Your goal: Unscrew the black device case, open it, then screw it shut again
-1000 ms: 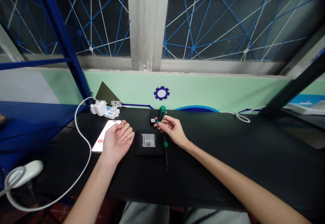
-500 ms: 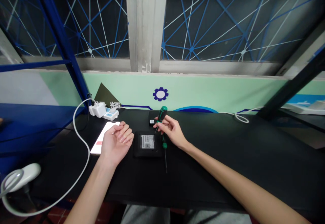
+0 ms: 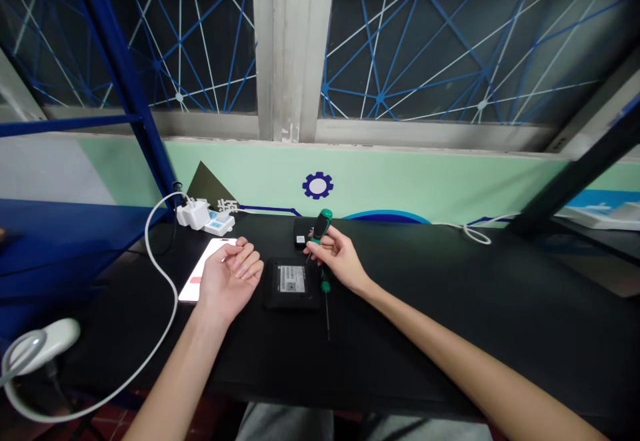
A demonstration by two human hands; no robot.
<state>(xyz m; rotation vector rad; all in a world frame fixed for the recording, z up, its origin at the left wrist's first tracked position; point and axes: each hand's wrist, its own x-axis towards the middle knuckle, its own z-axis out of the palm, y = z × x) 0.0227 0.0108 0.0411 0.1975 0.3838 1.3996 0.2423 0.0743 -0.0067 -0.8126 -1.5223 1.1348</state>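
A green-and-black screwdriver (image 3: 323,223) is pinched in my right hand (image 3: 340,258), its handle leaning up to the right. The shaft points down at the upper right corner of a flat black square device (image 3: 270,300) with a white printed label (image 3: 292,278). Whether the tip touches it I cannot tell. My left hand (image 3: 233,274) rests palm up left of the device, fingers curled in; anything inside them is hidden. It partly covers a phone (image 3: 203,269) with a lit white screen. A second green-handled screwdriver (image 3: 326,288) lies along the device's right side.
Behind the device sits a small black box (image 3: 300,233) with a white sticker. A white power strip (image 3: 220,222) and charger plug (image 3: 194,214) stand at the back left. A thick white cable (image 3: 167,274) loops down the left. Another white cable (image 3: 477,234) lies at the back right.
The screwdriver handle in my right hand has tipped slightly to the right. My left hand holds its place. The whole view has shifted a little.
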